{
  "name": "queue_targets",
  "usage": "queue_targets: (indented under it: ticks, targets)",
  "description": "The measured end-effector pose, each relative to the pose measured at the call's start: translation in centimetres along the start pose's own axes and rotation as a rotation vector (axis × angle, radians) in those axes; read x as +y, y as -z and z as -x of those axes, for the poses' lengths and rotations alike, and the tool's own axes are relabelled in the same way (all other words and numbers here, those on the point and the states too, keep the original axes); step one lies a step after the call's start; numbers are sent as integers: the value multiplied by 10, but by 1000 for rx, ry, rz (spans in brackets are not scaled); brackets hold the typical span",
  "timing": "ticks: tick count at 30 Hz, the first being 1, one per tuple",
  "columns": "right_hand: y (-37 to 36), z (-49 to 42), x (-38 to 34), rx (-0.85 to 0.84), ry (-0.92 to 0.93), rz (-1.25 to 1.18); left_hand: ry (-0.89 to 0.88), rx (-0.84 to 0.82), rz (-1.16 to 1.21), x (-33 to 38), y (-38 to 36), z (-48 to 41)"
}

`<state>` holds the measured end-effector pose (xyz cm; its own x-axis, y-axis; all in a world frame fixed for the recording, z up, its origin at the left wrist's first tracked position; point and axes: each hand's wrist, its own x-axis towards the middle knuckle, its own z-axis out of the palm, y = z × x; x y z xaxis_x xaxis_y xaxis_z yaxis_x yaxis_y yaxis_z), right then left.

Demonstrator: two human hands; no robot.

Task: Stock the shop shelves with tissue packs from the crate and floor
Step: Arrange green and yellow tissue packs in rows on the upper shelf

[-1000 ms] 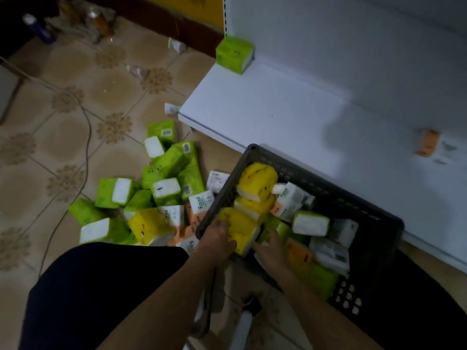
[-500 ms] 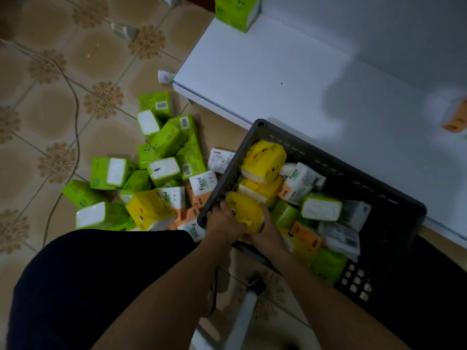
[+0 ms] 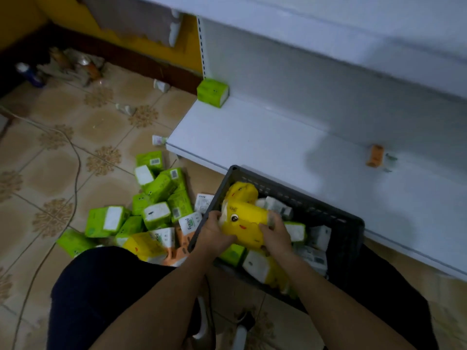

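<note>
Gripping one yellow tissue pack (image 3: 243, 223) with both hands, just above the near-left corner of the dark crate (image 3: 346, 236). Left hand (image 3: 214, 232) wrapped round its left end, right hand (image 3: 274, 236) round its right end, fingers curled onto it.

Inside the crate: second yellow pack (image 3: 241, 192) at the far-left corner, white packs (image 3: 278, 207) just beside it, a green pack (image 3: 232, 253) below the wrists, more white and yellow ones along the near side.

Crate down on the floor (image 3: 50, 160), far edge at the front lip of the white bottom shelf (image 3: 265, 137). On the shelf: single green pack (image 3: 212, 92) in the far-left corner, orange pack (image 3: 375, 155) well apart to the right.

Left of the crate, on the floor: loose heap of green packs (image 3: 161, 198), a stray yellow pack (image 3: 144, 245), a few white-and-orange ones right by the crate wall. Cable (image 3: 75, 160) snaking over the tiles further left.
</note>
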<state>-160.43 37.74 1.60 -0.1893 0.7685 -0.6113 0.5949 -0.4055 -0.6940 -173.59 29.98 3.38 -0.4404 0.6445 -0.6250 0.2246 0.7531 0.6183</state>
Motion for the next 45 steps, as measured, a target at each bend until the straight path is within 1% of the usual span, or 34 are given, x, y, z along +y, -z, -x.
queue_targets:
  ticks: [4, 6, 8, 12, 16, 19, 21, 23, 26, 29, 31, 33, 35, 37, 39, 43, 45]
  targets:
    - [28, 32, -66, 88, 285, 39, -273, 143, 76, 54, 37, 32]
    - [39, 51, -102, 126, 392, 77, -408, 221, 48, 82, 62, 46]
    - [48, 72, -133, 149, 464, 71, -470, 298, -25, 105, 90, 58]
    - [63, 110, -180, 107, 592, -55, -592, 383, 8, 136, 134, 76]
    - [82, 139, -220, 109, 754, -15, -740, 513, 49, 170, 164, 97]
    - [98, 143, -246, 214, 815, 72, -814, 521, 62, 201, 177, 106]
    - [110, 138, -263, 295, 828, 48, -855, 500, 54, 221, 183, 104]
    - [122, 131, -280, 337, 820, 13, -901, 499, 80, 240, 189, 101]
    - [135, 118, -301, 400, 828, 103, -926, 506, 73, 262, 197, 87]
    - [144, 96, -318, 450, 837, 180, -917, 518, -16, 277, 203, 65]
    - [147, 79, -328, 469, 812, 201, -881, 577, -175, 282, 206, 46]
    - [145, 62, -333, 472, 765, 187, -800, 617, -401, 284, 208, 30]
    - [141, 47, -338, 470, 751, 168, -745, 593, -592, 284, 210, 15]
    - [135, 37, -345, 469, 763, 144, -732, 571, -692, 281, 213, 5]
    - [130, 29, -358, 487, 758, 114, -744, 587, -704, 278, 217, -2]
    - [123, 18, -378, 566, 599, 162, -782, 627, -690, 272, 213, -6]
    - [118, 14, -381, 599, 565, 202, -784, 626, -662, 271, 212, -7]
